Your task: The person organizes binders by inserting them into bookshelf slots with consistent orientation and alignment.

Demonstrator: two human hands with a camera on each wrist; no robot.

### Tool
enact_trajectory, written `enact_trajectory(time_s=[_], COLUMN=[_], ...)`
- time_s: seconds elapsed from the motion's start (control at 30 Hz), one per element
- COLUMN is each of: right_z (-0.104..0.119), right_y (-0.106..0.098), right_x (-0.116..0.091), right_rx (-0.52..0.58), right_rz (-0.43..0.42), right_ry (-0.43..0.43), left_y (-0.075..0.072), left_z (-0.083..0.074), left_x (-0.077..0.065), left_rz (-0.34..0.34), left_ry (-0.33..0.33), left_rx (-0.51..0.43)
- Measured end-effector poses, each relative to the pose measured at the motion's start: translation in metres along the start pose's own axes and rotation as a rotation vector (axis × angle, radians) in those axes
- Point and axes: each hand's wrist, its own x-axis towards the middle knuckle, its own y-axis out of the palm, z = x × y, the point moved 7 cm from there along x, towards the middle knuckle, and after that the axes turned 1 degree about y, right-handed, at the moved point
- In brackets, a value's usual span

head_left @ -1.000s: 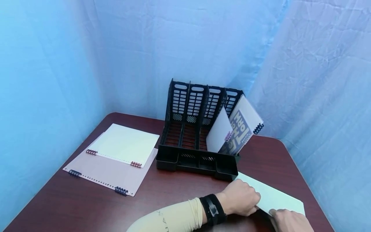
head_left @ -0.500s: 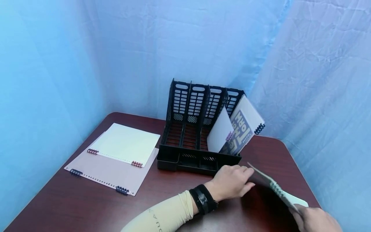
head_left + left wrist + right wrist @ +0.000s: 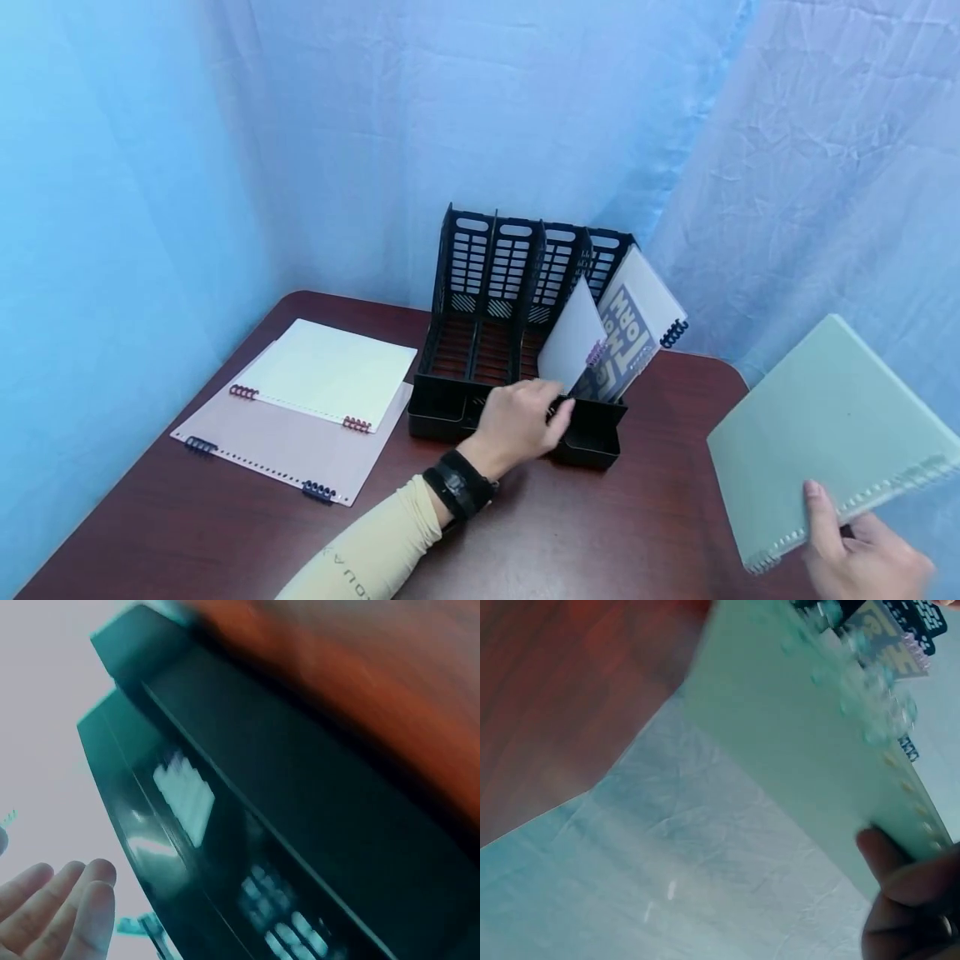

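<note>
My right hand (image 3: 862, 550) grips a pale green ring-bound notebook (image 3: 832, 433) by its bound edge, thumb on the cover. The notebook is tilted and raised off the table's right side; it also fills much of the right wrist view (image 3: 802, 750). In front of the black file rack (image 3: 487, 283) is my left hand (image 3: 521, 421), holding nothing. Its fingers (image 3: 94, 915) look fairly straight in the left wrist view, beside the rack's front. A white notebook (image 3: 573, 342) with purple rings and a printed notebook (image 3: 626, 333) with dark rings lean in the rack's right-hand slots.
On the table's left lies a cream notebook (image 3: 330, 367) with red rings, on top of a larger pinkish one (image 3: 300, 454) with dark rings. Blue curtains (image 3: 337, 150) surround the dark red table (image 3: 600, 533). A low tray (image 3: 588, 442) runs along the rack's front.
My right hand has lifted the green notebook off the table and swung it up to the right. My left hand has let go of it and moved left to the rack's front.
</note>
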Motion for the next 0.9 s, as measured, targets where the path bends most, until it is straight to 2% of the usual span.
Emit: enact_trajectory(time_s=[0.2,0.33,0.47,0.53,0.63,0.73,0.83,0.9], right_z=[0.017,0.031,0.045,0.055,0.070,0.084,0.096,0.103], right_y=[-0.009,-0.014,-0.017,-0.018,-0.019,-0.021,-0.022,-0.020], right_x=[0.004,0.006,0.011,0.015,0.022,0.029,0.034,0.037], right_rx=[0.129,0.152,0.219,0.292,0.474,0.660,0.715,0.734], right_rz=[-0.077,-0.116,-0.191,-0.248,-0.332,-0.388,-0.399,-0.390], right_ry=[0.097,0.145,0.117,0.056,-0.060,-0.140,-0.153,-0.156], left_y=[-0.021,-0.037,-0.052,-0.057,-0.059,-0.055,-0.047,-0.043], left_z=[0.053,0.087,0.114,0.128,0.148,0.163,0.172,0.175], left_x=[-0.011,-0.019,-0.022,-0.025,-0.031,-0.041,-0.050,-0.053], left_rz=[-0.028,-0.038,-0.046,-0.032,0.051,0.196,0.331,0.377], left_ry=[-0.166,-0.288,-0.388,-0.457,-0.593,-0.709,-0.765,-0.778], left_rx=[0.065,0.101,0.127,0.133,0.154,0.156,0.121,0.100])
